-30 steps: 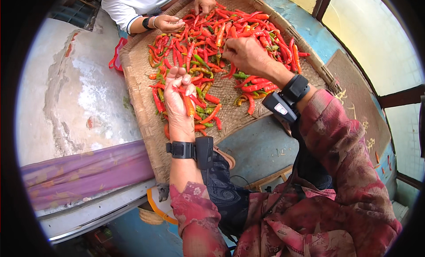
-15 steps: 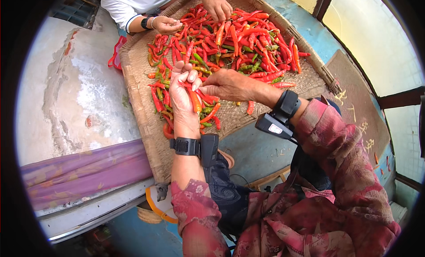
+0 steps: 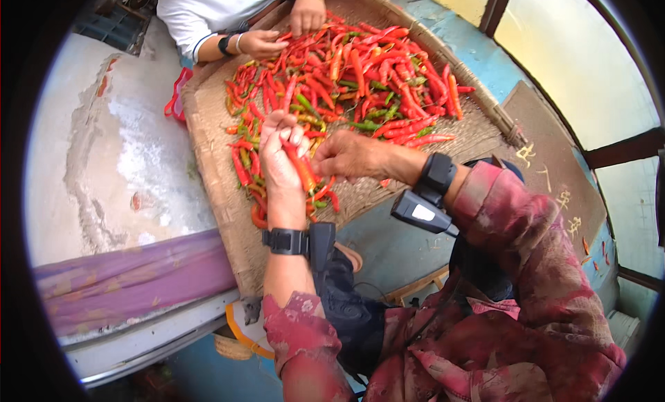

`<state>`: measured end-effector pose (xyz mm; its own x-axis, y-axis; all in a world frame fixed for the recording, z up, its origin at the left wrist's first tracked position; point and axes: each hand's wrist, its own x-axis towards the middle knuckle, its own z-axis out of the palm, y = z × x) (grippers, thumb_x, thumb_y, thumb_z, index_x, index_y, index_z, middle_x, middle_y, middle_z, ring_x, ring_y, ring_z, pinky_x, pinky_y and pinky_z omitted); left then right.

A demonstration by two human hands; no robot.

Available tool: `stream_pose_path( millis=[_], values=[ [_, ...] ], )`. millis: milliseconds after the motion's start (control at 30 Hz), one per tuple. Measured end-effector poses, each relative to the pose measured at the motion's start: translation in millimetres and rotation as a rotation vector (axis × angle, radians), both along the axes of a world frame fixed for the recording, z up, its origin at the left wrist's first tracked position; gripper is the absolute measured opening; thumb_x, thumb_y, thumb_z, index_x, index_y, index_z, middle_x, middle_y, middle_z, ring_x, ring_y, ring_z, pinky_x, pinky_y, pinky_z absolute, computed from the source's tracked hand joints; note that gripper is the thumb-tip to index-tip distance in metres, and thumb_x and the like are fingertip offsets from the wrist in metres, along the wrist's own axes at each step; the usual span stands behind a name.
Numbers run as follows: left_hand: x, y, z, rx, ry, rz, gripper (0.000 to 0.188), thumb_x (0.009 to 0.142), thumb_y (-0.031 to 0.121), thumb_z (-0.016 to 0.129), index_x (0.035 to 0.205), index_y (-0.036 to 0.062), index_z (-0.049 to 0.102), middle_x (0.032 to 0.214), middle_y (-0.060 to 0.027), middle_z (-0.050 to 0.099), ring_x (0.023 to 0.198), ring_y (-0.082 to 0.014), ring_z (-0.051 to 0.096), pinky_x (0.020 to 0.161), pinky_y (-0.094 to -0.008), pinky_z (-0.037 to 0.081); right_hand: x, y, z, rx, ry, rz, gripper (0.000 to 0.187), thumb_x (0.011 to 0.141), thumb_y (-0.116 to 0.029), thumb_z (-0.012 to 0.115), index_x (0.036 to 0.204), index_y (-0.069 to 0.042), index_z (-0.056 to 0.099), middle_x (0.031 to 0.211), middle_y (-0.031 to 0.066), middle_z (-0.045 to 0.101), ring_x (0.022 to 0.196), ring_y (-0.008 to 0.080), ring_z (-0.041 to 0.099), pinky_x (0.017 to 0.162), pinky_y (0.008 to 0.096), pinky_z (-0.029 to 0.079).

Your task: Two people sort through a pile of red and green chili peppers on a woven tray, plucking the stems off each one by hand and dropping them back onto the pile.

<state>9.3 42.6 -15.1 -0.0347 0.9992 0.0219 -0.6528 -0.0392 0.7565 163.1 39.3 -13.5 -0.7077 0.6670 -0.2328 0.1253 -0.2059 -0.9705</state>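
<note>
My left hand (image 3: pixel 278 159), palm up with curled fingers, grips a red-orange chili pepper (image 3: pixel 299 169) over the near part of a woven tray (image 3: pixel 215 194). Close beside its lower end is my right hand (image 3: pixel 355 155), fingers closed in a pinch; whatever lies between those fingertips is hidden. Just beyond both hands spreads a heap of chili peppers (image 3: pixel 377 69), mostly red with some green and orange. A few more peppers (image 3: pixel 242 168) lie by my left wrist.
Across the tray, a person in a white top (image 3: pixel 208 14) has a hand (image 3: pixel 307 15) at the heap's far edge. A pale worn surface (image 3: pixel 138 153) with a purple cloth (image 3: pixel 138 277) flanks the tray on the left. Framed windows (image 3: pixel 575 63) stand on the right.
My right hand has shifted from my left fingertips down beside the pepper's lower end. Across the tray, the other person's hand has moved left along the heap.
</note>
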Motion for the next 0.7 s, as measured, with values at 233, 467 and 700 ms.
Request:
stream_pose_path(
  millis=[233, 467, 700],
  values=[
    [-33, -8, -20, 0.012, 0.174, 0.047, 0.021, 0.090, 0.010, 0.038, 0.107, 0.0087, 0.050, 0.090, -0.0005, 0.054, 0.055, -0.0037, 0.041, 0.041, -0.0178, 0.037, -28, -10, -14, -0.129, 0.111, -0.017, 0.016, 0.079, -0.017, 0.058, 0.072, -0.003, 0.058, 0.056, 0.0032, 0.058, 0.040, 0.0098, 0.048, 0.034, 0.0229, 0.035],
    [4, 2, -8, -0.099, 0.237, 0.255, 0.036, 0.084, 0.003, 0.042, 0.119, 0.0064, 0.046, 0.109, -0.0041, 0.055, 0.090, -0.0090, 0.052, 0.080, -0.0239, 0.043, 6, 22, -5, 0.240, -0.111, -0.174, 0.014, 0.067, -0.011, 0.060, 0.067, 0.002, 0.057, 0.058, 0.0110, 0.059, 0.049, 0.0178, 0.056, 0.043, 0.0310, 0.044],
    [-12, 6, -31, -0.252, 0.226, 0.211, 0.030, 0.088, 0.006, 0.049, 0.118, 0.0070, 0.047, 0.099, -0.0016, 0.055, 0.076, -0.0081, 0.049, 0.068, -0.0222, 0.042, 50, 57, 14, 0.177, 0.176, -0.850, 0.026, 0.081, -0.020, 0.054, 0.069, 0.003, 0.057, 0.059, 0.0106, 0.059, 0.051, 0.0184, 0.056, 0.048, 0.0349, 0.044]
  ],
)
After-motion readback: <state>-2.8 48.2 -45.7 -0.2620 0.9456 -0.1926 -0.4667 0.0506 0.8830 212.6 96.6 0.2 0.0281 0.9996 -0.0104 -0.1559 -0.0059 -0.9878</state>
